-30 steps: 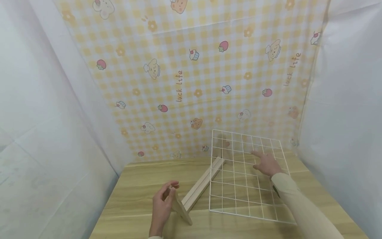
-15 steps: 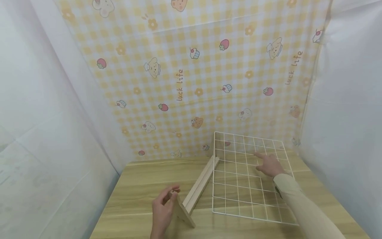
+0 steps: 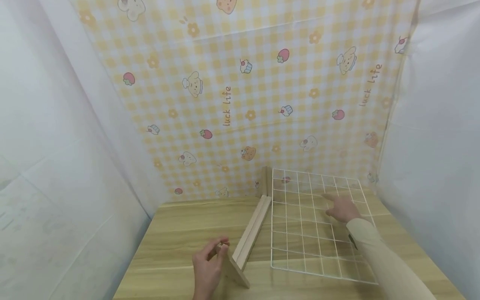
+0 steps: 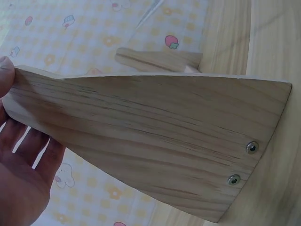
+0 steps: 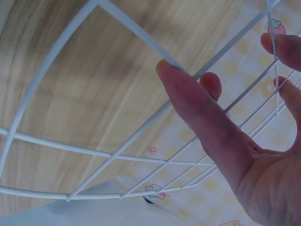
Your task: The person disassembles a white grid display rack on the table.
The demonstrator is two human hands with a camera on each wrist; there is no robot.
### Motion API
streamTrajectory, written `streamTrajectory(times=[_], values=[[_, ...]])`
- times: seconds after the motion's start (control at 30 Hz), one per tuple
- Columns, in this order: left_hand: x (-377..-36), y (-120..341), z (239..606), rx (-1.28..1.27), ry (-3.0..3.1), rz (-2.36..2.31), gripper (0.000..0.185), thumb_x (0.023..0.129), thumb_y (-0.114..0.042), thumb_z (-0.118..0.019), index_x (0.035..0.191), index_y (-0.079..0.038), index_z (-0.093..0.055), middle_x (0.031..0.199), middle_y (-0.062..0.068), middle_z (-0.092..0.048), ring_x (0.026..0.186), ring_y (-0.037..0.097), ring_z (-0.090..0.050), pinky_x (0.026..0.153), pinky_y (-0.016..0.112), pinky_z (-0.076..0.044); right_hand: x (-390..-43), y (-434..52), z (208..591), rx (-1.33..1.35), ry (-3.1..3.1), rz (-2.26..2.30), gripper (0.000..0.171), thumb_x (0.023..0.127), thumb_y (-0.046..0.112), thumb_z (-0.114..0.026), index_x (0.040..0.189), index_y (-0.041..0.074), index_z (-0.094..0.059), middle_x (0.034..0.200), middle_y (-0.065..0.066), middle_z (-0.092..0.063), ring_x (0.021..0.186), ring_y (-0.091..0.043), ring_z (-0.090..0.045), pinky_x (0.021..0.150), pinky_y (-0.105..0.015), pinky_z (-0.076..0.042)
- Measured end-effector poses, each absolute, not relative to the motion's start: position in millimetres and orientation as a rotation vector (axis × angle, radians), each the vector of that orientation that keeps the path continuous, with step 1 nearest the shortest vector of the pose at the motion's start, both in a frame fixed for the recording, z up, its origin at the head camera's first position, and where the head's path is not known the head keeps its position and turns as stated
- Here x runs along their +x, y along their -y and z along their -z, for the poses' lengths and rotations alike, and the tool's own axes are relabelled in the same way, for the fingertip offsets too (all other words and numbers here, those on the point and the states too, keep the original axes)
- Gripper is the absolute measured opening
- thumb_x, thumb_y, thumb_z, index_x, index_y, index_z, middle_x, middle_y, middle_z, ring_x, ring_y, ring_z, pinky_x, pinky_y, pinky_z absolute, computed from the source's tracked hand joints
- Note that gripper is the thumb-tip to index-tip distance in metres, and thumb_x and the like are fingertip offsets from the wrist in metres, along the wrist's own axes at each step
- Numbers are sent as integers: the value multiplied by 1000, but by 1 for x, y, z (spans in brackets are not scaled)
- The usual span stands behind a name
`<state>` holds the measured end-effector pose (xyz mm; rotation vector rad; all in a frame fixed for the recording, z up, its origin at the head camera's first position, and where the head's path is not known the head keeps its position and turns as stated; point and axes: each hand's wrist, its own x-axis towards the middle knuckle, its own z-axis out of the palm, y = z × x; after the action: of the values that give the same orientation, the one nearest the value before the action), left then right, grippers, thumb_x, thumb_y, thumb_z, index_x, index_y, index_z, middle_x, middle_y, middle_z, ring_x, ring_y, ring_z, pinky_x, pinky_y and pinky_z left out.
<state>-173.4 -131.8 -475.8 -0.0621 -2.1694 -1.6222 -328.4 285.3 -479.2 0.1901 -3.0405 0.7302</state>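
1. Light wooden bench (image 3: 180, 233), pale grain in long streaks, smooth and matte, filling the lower part of the head view.
2. Behind, at 12 o'clock, a hanging cloth (image 3: 240, 96) in yellow and white checks, printed with small dogs, bears, strawberries, cupcakes and the words "luck life".
3. At 9 and 3 o'clock, plain white sheets (image 3: 56, 158) as side walls, softly creased.
4. Near the centre of the bench, a wooden stand (image 3: 250, 233): one long grooved rail running from 6 towards 12 o'clock, with a flat tapered foot board at each end.
5. Near foot board (image 4: 150, 141) of pale pine, clear dark grain, wedge-shaped with one narrow end, fastened with two small metal screws (image 4: 242, 164) close to its wide end.
6. Left hand (image 3: 208, 266) at 6 o'clock, fingers (image 4: 21, 155) curled round the near foot board, thumb on its top edge, holding it.
7. At 3 o'clock from the rail, a white wire grid panel (image 3: 300, 250): thin round rods, square cells, left edge just beside the rail, panel sloping over the bench.
8. Right hand (image 3: 343, 208) flat on the grid, fingers (image 5: 197, 108) straight and spread, pressing on the wires, not closed round them.
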Motion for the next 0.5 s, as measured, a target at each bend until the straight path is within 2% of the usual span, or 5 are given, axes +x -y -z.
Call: streamTrajectory(times=[0.07, 0.27, 0.37, 0.43, 0.5], values=[[-172, 129, 478, -39, 2168, 1618, 12, 84, -14, -66, 95, -19, -69, 89, -3, -73, 81, 5, -68, 85, 33, -55, -328, -285, 480, 186, 3057, -787, 66, 78, 14, -64, 138, 9, -40, 98, -23, -64, 40, -8, -32, 37, -19, -38], [-175, 122, 495, -105, 2140, 1510, 12, 83, -17, -68, 94, -23, -69, 90, -4, -73, 80, 5, -69, 80, 24, -52, -330, -282, 488, 187, 3069, -791, 66, 74, 9, -64, 137, 11, -43, 114, -27, -61, 39, -6, -32, 37, -19, -38], [-174, 118, 500, -143, 2140, 1462, 12, 83, -21, -69, 95, -24, -69, 92, -4, -73, 77, 2, -68, 79, 23, -53, -334, -282, 496, 172, 3082, -797, 67, 73, 8, -64, 137, 12, -43, 120, -30, -57, 40, -10, -38, 37, -21, -41], [-173, 114, 501, -174, 2136, 1419, 13, 82, -21, -69, 95, -23, -69, 93, -2, -73, 77, 3, -68, 78, 24, -54, -336, -281, 502, 163, 3090, -730, 67, 73, 10, -66, 136, 14, -44, 128, -32, -51, 56, -25, -54, 42, -26, -45], [-172, 111, 502, -199, 2126, 1373, 14, 82, -20, -70, 95, -20, -70, 92, -1, -73, 78, 5, -69, 76, 24, -55, -336, -280, 505, 159, 3093, -673, 67, 73, 11, -66, 136, 15, -44, 130, -33, -47, 83, -42, -58, 48, -34, -49]])
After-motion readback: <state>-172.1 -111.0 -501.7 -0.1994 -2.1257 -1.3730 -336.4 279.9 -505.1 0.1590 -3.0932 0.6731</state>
